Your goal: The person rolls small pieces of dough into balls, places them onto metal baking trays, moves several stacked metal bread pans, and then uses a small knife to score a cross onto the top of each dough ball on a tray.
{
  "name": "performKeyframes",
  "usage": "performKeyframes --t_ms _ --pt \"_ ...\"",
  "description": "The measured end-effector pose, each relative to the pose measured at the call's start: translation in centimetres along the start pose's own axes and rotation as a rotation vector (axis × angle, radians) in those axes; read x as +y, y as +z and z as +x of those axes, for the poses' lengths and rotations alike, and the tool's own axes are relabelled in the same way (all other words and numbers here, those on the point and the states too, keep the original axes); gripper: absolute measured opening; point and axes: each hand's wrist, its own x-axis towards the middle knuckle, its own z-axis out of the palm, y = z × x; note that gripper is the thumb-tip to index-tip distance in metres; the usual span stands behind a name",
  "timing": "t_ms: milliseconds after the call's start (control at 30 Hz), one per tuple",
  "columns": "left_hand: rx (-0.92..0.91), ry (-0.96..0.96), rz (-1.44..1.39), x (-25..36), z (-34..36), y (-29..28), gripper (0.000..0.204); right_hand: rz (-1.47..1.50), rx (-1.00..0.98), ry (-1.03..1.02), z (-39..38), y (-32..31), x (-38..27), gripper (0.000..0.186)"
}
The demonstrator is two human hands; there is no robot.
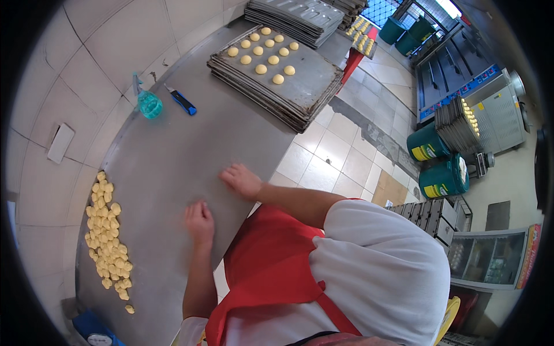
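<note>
My left hand (199, 222) rests curled on the grey metal worktop (156, 190), fingers bent under; anything beneath the palm is hidden. Further up and to the right, my right hand (241, 180) lies cupped on the same worktop with its fingers drawn in, and whatever it may cover cannot be seen. A long heap of rough yellow dough pieces (107, 236) lies along the left side, apart from both hands. Beyond my right hand, several smooth round dough balls (261, 69) sit on the top sheet of a stack of metal baking trays (311, 86).
A spray bottle (150, 105) and a blue utility knife (182, 101) lie near the tiled wall. More trays (297, 20) are stacked at the back. A blue dial scale (95, 331) stands at lower left. Green tubs (441, 179) and an oven (450, 69) stand at right.
</note>
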Motion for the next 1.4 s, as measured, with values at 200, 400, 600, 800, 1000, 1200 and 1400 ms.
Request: performKeyframes --t_ms 200,400,600,800,1000,1200,1400 --pt "-0.167 0.007 -0.025 -3.2 3.9 0.0 0.018 -0.07 -0.255 -0.143 5.2 -1.0 -0.5 0.022" --pt "-0.012 0.033 0.051 -1.8 1.4 -3.1 0.033 -0.085 -0.207 -0.138 2.0 -3.5 0.8 0.027" --pt "-0.078 -0.569 -0.053 2.2 0.7 -4.4 0.046 0.263 -0.444 0.209 0.8 -7.6 2.5 0.028" --pt "0.097 -0.724 -0.979 13.6 15.5 5.8 0.049 0.425 0.068 0.16 3.2 -24.7 18.8 0.032" --pt "-0.181 -0.241 -0.697 29.5 38.1 20.0 0.043 0.261 0.172 0.44 5.8 -38.6 38.6 0.042" --pt "-0.249 0.095 -0.061 31.9 45.6 32.1 0.059 0.053 0.024 0.304 6.6 -37.3 47.1 0.045" --pt "-0.152 0.007 0.006 32.5 44.6 26.6 0.071 -0.046 0.062 0.165 6.7 -38.3 43.7 0.046"
